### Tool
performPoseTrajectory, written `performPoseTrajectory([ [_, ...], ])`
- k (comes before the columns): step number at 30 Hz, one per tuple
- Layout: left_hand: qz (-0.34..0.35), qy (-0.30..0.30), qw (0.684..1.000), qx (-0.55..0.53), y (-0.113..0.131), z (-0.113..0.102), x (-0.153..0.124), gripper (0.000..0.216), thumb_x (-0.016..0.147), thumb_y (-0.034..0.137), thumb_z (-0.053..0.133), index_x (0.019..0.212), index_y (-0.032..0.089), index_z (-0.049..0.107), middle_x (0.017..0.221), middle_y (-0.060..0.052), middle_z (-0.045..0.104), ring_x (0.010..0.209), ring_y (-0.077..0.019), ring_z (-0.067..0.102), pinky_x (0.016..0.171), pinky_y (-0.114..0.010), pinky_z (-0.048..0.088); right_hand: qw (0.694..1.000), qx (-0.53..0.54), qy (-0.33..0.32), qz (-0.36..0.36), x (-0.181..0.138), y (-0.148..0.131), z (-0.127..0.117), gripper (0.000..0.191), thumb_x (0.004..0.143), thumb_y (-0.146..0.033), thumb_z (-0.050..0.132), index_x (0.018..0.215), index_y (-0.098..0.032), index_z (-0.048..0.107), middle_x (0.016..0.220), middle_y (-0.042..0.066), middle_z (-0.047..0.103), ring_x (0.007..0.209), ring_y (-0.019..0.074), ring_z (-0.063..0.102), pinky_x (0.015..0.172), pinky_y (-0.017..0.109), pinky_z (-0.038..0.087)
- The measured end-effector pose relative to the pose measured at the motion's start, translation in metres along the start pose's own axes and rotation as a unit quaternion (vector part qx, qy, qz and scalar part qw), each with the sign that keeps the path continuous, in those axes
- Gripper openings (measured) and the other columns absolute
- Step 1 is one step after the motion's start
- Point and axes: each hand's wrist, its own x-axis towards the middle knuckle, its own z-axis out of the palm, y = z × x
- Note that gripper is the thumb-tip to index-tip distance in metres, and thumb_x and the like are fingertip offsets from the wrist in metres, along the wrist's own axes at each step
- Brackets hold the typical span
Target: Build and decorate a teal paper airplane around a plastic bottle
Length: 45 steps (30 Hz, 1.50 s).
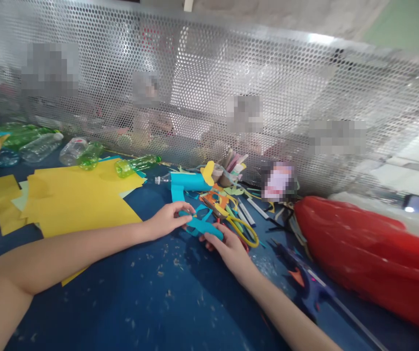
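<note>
1. While the left hand pinches one end of a cut blue paper piece between thumb and fingers, the right hand grasps its other end, thumb on top.
2. The blue paper piece is stretched between the two hands, above the blue tabletop, close to the middle of the view.
3. Just beyond it lies a bottle wrapped in blue paper, its white-capped neck to the left and a yellow paper shape at its right end.
4. Near the right hand are scissors with yellow handles, among orange paper scraps and white sticks.
5. Beyond the left forearm spreads a pile of yellow sheets; a green bottle lies by its far edge, with more plastic bottles to the left.
6. Farther right, a blue glue gun rests near a large red bag.
7. Across the back runs a perforated metal screen, with people blurrily visible through it.
</note>
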Motion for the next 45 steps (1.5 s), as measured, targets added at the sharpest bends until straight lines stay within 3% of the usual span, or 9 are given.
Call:
performPoseTrajectory([
  [11,0.009,0.062,0.996,-0.069,-0.0043,0.0002,0.0016,0.021,0.08,0.028,0.06,0.098,0.017,0.058,0.096,-0.003,0.061,0.066,-0.0112,0.06,0.067,-0.028,0.051,0.999,-0.02,-0.046,0.016,0.0044,0.0027,-0.0036,0.037,0.075,-0.054,0.062,0.072,-0.018,0.061,0.067,0.002,0.063,0.056,0.0111,0.051,0.057,0.026,0.042],
  [18,0.001,0.093,0.988,-0.121,-0.0043,0.0003,0.0035,0.02,0.083,0.025,0.055,0.1,0.016,0.058,0.08,0.0,0.059,0.066,-0.0119,0.059,0.068,-0.028,0.052,0.999,0.033,-0.018,0.028,0.0051,0.0039,-0.0025,0.039,0.072,-0.049,0.063,0.093,-0.017,0.06,0.066,0.001,0.066,0.053,0.0121,0.053,0.053,0.026,0.043],
  [25,-0.02,0.118,0.979,-0.167,-0.0035,0.0014,0.0055,0.023,0.083,0.023,0.054,0.105,0.016,0.059,0.072,0.001,0.055,0.066,-0.0121,0.056,0.068,-0.029,0.054,0.996,0.065,0.004,0.054,0.0039,0.0021,-0.0004,0.03,0.07,-0.037,0.054,0.091,-0.017,0.06,0.072,0.004,0.069,0.054,0.0143,0.057,0.054,0.028,0.045],
  [33,-0.024,0.121,0.981,-0.15,-0.0015,0.0007,0.0045,0.024,0.083,0.025,0.053,0.105,0.016,0.058,0.073,0.001,0.055,0.066,-0.0127,0.056,0.068,-0.029,0.053,0.999,0.008,-0.027,0.029,0.0024,0.0019,-0.0014,0.028,0.073,-0.035,0.049,0.09,-0.017,0.063,0.068,0.004,0.069,0.053,0.0142,0.056,0.054,0.028,0.045],
  [40,-0.011,0.122,0.986,-0.11,-0.0036,-0.0006,0.0043,0.024,0.085,0.029,0.051,0.105,0.017,0.058,0.075,0.0,0.058,0.067,-0.0132,0.058,0.067,-0.028,0.052,0.999,-0.037,-0.028,0.021,0.0,-0.0006,0.0007,0.032,0.078,-0.048,0.052,0.09,-0.019,0.061,0.069,0.003,0.067,0.057,0.0154,0.056,0.057,0.029,0.046],
  [45,-0.01,0.085,0.99,-0.109,-0.0062,0.0016,0.0041,0.022,0.083,0.031,0.054,0.098,0.015,0.06,0.083,-0.003,0.062,0.066,-0.0137,0.06,0.064,-0.028,0.051,0.998,-0.049,-0.037,0.019,0.0001,0.0022,0.0009,0.044,0.075,-0.06,0.059,0.09,-0.019,0.059,0.069,0.004,0.067,0.063,0.0173,0.06,0.058,0.029,0.046],
])
